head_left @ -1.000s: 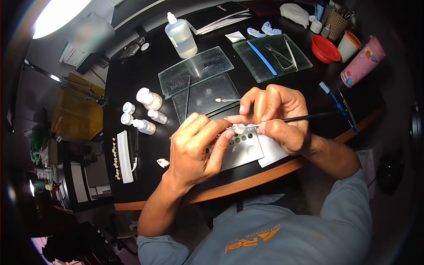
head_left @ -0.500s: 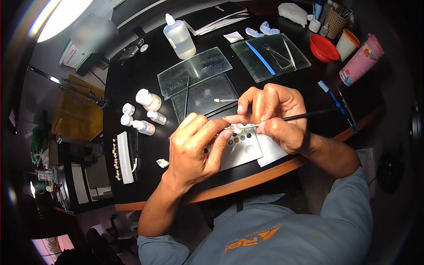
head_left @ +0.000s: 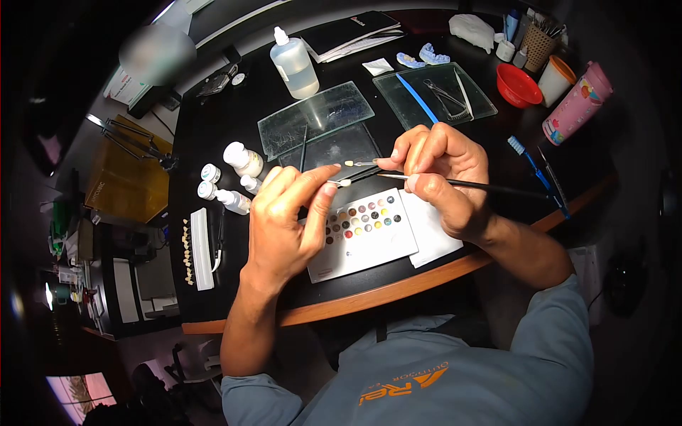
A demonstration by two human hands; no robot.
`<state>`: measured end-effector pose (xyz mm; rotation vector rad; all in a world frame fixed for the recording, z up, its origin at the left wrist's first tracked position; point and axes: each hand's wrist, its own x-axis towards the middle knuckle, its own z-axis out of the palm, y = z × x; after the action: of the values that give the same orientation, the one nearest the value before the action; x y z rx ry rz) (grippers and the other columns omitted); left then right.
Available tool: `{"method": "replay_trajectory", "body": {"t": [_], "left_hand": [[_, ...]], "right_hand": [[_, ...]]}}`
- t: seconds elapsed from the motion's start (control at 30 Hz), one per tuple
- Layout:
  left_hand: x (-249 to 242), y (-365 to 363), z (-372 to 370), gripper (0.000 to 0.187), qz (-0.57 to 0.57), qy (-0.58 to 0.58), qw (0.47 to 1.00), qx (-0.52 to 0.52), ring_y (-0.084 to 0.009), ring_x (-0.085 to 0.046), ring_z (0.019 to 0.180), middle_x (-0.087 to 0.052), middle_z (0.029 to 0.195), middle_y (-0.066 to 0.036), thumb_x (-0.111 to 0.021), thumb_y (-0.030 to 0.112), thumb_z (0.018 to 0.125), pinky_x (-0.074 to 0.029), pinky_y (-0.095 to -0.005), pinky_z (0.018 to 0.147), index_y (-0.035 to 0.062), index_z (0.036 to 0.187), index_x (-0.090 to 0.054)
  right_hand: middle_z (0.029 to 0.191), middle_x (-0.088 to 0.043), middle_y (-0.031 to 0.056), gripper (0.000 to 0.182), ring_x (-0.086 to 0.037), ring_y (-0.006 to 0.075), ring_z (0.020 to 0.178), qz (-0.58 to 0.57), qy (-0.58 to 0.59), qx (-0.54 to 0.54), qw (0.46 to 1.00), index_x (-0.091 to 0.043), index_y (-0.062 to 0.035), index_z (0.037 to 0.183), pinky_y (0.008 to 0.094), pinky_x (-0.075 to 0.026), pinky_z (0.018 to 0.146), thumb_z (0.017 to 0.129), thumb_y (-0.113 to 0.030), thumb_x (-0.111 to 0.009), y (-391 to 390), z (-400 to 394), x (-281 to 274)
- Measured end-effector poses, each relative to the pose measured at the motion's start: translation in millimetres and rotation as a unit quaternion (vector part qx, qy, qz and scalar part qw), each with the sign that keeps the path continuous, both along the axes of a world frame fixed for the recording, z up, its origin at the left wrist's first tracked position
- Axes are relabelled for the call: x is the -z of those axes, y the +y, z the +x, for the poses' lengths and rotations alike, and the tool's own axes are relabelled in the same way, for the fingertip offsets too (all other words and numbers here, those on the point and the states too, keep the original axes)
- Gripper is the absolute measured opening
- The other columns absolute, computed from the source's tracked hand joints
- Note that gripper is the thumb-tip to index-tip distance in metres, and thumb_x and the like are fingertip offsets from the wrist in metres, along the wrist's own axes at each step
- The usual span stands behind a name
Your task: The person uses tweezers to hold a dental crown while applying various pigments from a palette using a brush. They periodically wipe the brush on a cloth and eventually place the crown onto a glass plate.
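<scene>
Tooth (head_left: pixel 343 182), small and pale, sits pinched at the left hand's (head_left: pixel 284 227) fingertips, held just above the far edge of the palette (head_left: pixel 369 248). Left grip narrow, thumb and forefinger closed on it; probably mounted on a short holder, too small to be sure. Right hand (head_left: pixel 444 177) holds a brush (head_left: pixel 483 187) in a tight pen grip, long black handle running out past the wrist, tip meeting the tooth. Palette is a white card with rows of coloured dots, lying flat under both hands near the table (head_left: pixel 398 291) edge, a white sheet (head_left: pixel 433 238) just beside it on the right. Beyond the palette: a dark glass slab (head_left: pixel 327 153) with another tooth on a stick (head_left: pixel 362 163), then a clear glass slab (head_left: pixel 316 117). Left of the palette: small white bottles (head_left: pixel 238 177) and a shade strip (head_left: pixel 199 248). Well beyond the palette: a squeeze bottle (head_left: pixel 293 62), second glass plate with tweezers (head_left: pixel 444 94), red bowl (head_left: pixel 518 84). Far right of the palette: blue toothbrush (head_left: pixel 529 167), pink cup (head_left: pixel 577 99).
</scene>
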<state>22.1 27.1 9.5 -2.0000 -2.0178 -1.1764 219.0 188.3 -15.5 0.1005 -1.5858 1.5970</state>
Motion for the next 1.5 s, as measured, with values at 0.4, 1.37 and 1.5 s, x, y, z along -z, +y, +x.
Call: {"method": "replay_trajectory", "body": {"t": [0.4,1.37,1.5], "left_hand": [[15.0,5.4,-10.6,0.016,0.035,-0.045,0.998,-0.013,-0.0248,-0.06,0.074,-0.064,0.076,-0.009,-0.075,0.014,0.101,-0.051,-0.0394,0.069,0.0033,0.111,-0.082],[20.4,3.5,-18.9,0.02,0.084,-0.03,0.996,-0.022,-0.0294,-0.067,0.084,-0.075,0.089,-0.013,-0.072,0.019,0.103,-0.056,-0.0422,0.079,0.0032,0.11,-0.082],[22.2,4.7,-18.6,0.019,0.078,-0.027,0.996,-0.025,-0.0302,-0.069,0.086,-0.075,0.09,-0.014,-0.072,0.019,0.102,-0.057,-0.0424,0.079,0.003,0.109,-0.082]], "right_hand": [[0.119,-0.069,0.019,0.035,-0.074,0.0245,0.106,0.169,0.074,0.247,0.951,-0.063,0.005,0.122,0.0441,-0.062,0.104,0.12,-0.02,-0.039,27.6,16.1,-57.3],[0.085,-0.07,0.0008,0.046,-0.069,0.012,0.067,0.293,0.173,0.211,0.916,-0.07,-0.0112,0.1,0.0279,-0.059,0.062,0.086,-0.049,-0.092,-44.7,-77.3,-360.1],[0.091,-0.072,0.0012,0.051,-0.071,0.0126,0.077,0.254,0.13,0.217,0.933,-0.073,-0.0106,0.107,0.0298,-0.061,0.071,0.083,-0.049,-0.095,-35.2,-70.4,-386.2]]}}
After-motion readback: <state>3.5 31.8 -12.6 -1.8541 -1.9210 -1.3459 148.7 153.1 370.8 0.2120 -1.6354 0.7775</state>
